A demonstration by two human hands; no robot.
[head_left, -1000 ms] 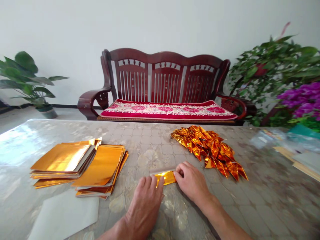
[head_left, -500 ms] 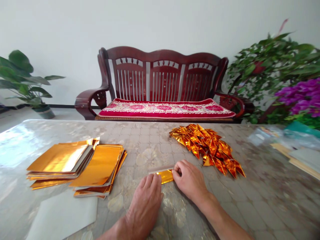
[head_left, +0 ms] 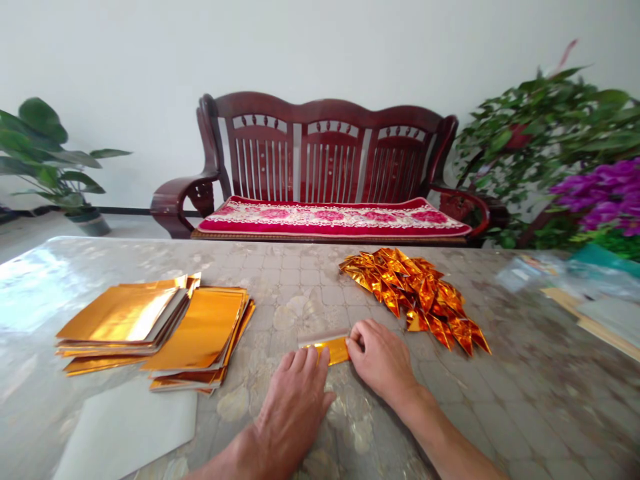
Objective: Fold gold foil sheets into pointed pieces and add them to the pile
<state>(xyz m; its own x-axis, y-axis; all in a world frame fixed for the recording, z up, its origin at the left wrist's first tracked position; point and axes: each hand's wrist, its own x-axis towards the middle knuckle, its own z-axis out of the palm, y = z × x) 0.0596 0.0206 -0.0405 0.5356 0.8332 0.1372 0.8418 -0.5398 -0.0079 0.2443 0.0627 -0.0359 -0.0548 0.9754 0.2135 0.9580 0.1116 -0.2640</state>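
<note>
The left hand (head_left: 294, 417) and right hand (head_left: 380, 360) pin a narrow, shiny gold-foil strip (head_left: 333, 350) flat between them, fingertips pressed on its ends. Beyond the right hand lies a heap of creased gold-foil triangles (head_left: 415, 300); left of the left hand, stacked gold-foil sheets (head_left: 200, 327) sit on the glossy, mottled surface (head_left: 295, 283). A clear plastic packet (head_left: 530, 273) far right is too blurred to read.

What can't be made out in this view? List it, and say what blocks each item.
Head view:
Gold foil strip: its ends, under the left hand and right hand.
Folded gold pieces: lower ones, covered by those on top.
Gold sheet stacks: inner sheets and count, covered by top sheets.
Plastic bags: print blurred and small; cut off by the right edge.
</note>
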